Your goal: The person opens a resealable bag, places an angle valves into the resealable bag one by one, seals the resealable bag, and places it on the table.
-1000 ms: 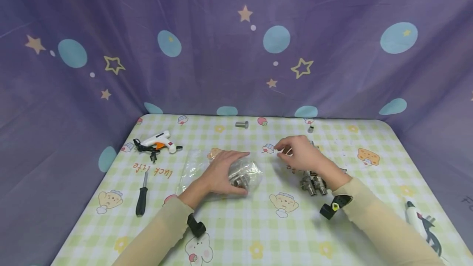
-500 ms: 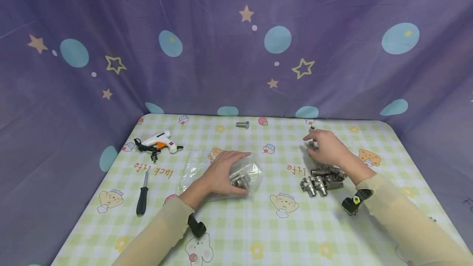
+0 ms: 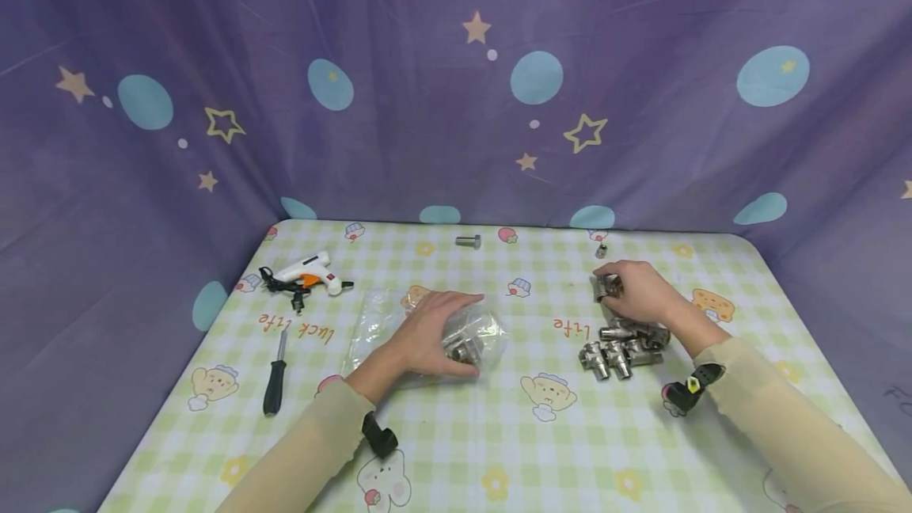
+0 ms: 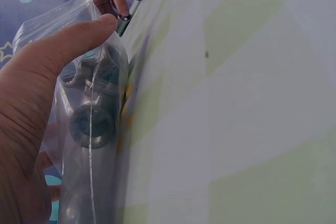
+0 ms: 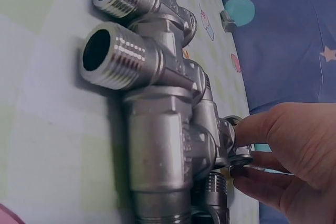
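On checked cloth [image 3: 570,450], left hand [image 3: 427,336] gripped bag [image 3: 492,332], right hand [image 3: 640,292] pinched right-of-centre fitting [image 3: 602,289]; smooth metal, we judged, could slip.

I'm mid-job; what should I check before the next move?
1. Left hand on the plastic bag: ok, thumb and fingers hold it.
2. Right hand on a metal fitting: ok, fingers around it.
3. That fitting free of the neighbouring fittings: cannot tell, they overlap in the right wrist view.
4. Bag open: cannot tell.
5. Screwdriver away from both hands: ok, beyond the left arm.
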Demonstrator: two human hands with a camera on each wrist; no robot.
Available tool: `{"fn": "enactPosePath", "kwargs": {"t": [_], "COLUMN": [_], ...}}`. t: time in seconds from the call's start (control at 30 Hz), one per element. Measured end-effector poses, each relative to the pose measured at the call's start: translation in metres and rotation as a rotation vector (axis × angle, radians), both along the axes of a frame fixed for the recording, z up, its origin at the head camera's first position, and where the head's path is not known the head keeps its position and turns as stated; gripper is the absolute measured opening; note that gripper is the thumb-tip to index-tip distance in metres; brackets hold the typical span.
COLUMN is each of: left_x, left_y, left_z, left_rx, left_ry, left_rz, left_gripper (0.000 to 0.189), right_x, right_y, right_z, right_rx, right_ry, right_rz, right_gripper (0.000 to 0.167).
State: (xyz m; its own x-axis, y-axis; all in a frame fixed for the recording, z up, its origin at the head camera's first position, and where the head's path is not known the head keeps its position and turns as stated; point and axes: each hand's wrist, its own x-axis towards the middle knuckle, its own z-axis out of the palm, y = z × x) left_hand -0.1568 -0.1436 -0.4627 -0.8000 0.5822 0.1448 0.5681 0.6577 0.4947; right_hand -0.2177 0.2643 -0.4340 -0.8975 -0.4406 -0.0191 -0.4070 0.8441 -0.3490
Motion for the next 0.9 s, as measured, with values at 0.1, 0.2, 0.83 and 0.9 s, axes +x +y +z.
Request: {"fn": "enactPosePath", "kwargs": {"t": [0.1, 0.2, 0.83, 0.9], "left_x": [0.000, 0.000, -0.001, -0.001], "left_y": [0.000, 0.001, 0.000, 0.000], "left_z": [0.000, 0.000, -0.001, -0.002], "left_rx": [0.002, -0.001, -0.003, -0.001], "left_ry": [0.000, 0.004, -0.023, -0.022], "left_rz": [0.001, 0.001, 0.008, 0.005], "left_gripper": [0.118, 0.118, 0.119, 0.119], "right_x": [0.000, 0.001, 0.021, 0.026], "right_y": [0.002, 0.003, -0.043, -0.053], "right_z": [0.000, 0.001, 0.020, 0.023], "right_rx": [-0.021, -0.049, -0.281, -0.325], "right_ry": [-0.011, -0.018, 0.004, -0.005], "right_rz": [-0.011, -0.026, 0.014, 0.027], "right_gripper": [0.046, 0.044, 0.034, 0.032]}}
